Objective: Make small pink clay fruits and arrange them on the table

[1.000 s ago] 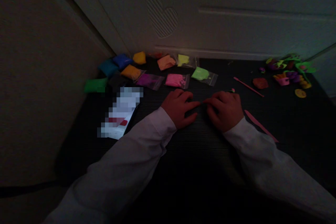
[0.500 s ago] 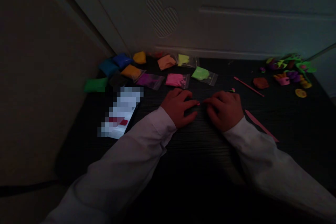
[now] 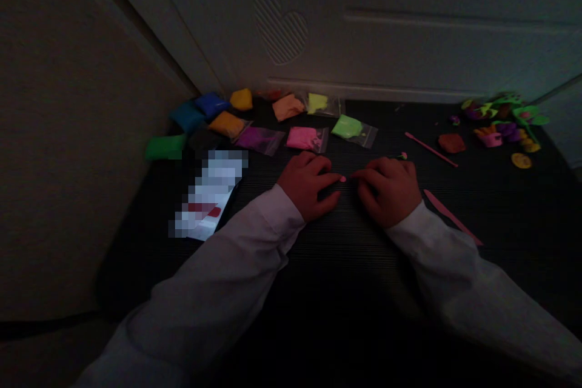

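Observation:
A tiny pink piece of clay lies on the dark tabletop at the tip of my left index finger. My left hand rests palm down, index finger stretched out and thumb apart, holding nothing. Just right of the clay, my right hand is also palm down, its index finger pointing at the piece with a small gap; thumb and index are apart. Beyond the right hand's knuckles sits a small green and pink clay bit. To its right lie a pink modelling knife and a thin pink modelling tool.
Bags of coloured clay, among them a pink bag and a light green bag, line the back left. A lit phone lies by my left sleeve. Reddish-brown clay and finished clay figures stand at the back right.
The left index fingertip has drawn back very slightly to the left, so more of the pink clay piece shows. The right hand has hardly moved.

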{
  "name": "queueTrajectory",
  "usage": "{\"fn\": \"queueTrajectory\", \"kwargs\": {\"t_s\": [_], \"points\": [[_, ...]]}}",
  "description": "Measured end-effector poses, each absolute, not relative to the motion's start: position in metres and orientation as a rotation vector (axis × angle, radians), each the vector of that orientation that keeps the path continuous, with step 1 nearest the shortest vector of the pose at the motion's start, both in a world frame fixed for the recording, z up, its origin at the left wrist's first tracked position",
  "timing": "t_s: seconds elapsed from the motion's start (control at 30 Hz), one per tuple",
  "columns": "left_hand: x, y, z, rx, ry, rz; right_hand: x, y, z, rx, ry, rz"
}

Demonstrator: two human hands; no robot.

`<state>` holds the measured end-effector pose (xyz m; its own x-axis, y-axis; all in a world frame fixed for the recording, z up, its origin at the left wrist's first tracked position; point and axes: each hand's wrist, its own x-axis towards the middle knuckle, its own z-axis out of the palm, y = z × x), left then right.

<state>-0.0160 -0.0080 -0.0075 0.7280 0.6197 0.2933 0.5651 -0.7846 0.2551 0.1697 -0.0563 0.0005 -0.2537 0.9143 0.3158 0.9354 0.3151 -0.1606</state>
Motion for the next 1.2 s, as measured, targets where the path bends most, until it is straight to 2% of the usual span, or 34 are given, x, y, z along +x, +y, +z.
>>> {"fn": "queueTrajectory", "kwargs": {"t_s": [0.47, 1.2], "points": [[-0.0173, -0.0086, -0.0090, 2.860, 0.928, 0.584, 0.1655, -0.0577, 0.0025, -1.665, -2.376, -0.110], [-0.0159, -0.0094, -0.0078, 2.861, 0.907, 0.537, 0.1697, -0.0555, 0.0012, -1.663, -2.239, -0.095]]}}
